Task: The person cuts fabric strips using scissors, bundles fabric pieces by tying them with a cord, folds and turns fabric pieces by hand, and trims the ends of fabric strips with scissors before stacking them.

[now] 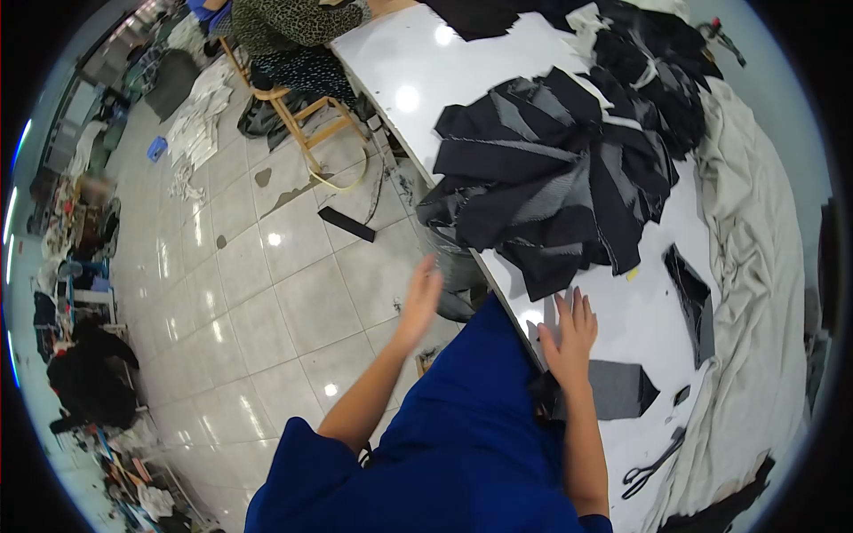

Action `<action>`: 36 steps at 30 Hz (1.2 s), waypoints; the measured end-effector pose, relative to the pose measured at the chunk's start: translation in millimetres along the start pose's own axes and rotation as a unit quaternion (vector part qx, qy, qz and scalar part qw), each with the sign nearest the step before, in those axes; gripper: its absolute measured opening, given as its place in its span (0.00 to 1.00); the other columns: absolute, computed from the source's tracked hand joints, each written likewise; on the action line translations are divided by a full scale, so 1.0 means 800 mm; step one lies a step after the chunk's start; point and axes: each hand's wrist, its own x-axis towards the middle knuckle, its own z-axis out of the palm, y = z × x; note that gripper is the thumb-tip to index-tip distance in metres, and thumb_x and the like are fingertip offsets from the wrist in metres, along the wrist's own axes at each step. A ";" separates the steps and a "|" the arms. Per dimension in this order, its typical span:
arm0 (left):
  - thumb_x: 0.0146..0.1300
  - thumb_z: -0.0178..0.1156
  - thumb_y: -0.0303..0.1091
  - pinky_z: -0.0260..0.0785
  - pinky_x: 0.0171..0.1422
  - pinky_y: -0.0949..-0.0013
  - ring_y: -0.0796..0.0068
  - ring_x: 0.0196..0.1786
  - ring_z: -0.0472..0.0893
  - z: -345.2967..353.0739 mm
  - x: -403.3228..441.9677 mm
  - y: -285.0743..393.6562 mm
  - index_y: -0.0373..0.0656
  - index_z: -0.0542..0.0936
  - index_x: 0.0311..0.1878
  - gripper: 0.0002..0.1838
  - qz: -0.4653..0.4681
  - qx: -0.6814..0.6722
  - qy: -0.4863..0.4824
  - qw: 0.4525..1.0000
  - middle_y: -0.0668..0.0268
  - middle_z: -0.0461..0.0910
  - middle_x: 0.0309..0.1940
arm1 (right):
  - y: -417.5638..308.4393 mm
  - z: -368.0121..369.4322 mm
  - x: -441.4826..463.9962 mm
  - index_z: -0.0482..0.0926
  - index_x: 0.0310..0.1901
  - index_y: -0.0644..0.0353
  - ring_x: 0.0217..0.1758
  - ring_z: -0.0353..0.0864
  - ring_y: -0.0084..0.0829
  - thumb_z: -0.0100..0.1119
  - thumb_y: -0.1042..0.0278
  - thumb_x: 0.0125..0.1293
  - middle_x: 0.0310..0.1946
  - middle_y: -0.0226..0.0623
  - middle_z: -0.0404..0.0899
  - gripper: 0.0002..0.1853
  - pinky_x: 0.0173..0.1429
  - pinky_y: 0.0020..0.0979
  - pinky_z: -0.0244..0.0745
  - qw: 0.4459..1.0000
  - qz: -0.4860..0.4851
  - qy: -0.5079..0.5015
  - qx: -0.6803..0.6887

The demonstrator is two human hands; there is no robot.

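1. Left hand: extended in the air over the tiled floor, outside the near long edge of the table; fingers straight and lying near one another, palm turned inward, nothing held.
2. Right hand: above the table, just inside its near long edge; fingers fanned apart, thumb set off to the side, nothing pinched. Whether the fingertips touch the fabric or the tabletop cannot be told.
3. Heap of dark fabric pieces: black and grey panels with pale frayed edges, loosely overlapped, ahead of the right hand; it spreads across the table's middle and overhangs the near edge.
4. Grey fabric panel: flat on the table, beside the right forearm, its dark pointed end toward the opposite long edge.
5. Folded dark piece: between the heap and the opposite edge.
6. Black scissors: on the table, near the pale cloth, beyond the grey panel.
7. Pale cloth: rumpled along the opposite long edge.
8. Co-worker: in patterned clothing, beside the table's far corner, near a wooden chair.
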 end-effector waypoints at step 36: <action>0.68 0.52 0.27 0.62 0.67 0.61 0.62 0.61 0.69 0.055 0.061 -0.099 0.41 0.66 0.66 0.22 -0.046 -0.193 0.332 0.922 0.58 0.64 0.62 | 0.030 0.033 0.018 0.71 0.67 0.62 0.63 0.71 0.59 0.55 0.43 0.70 0.56 0.60 0.76 0.33 0.71 0.55 0.55 0.982 -0.090 -0.025 -0.161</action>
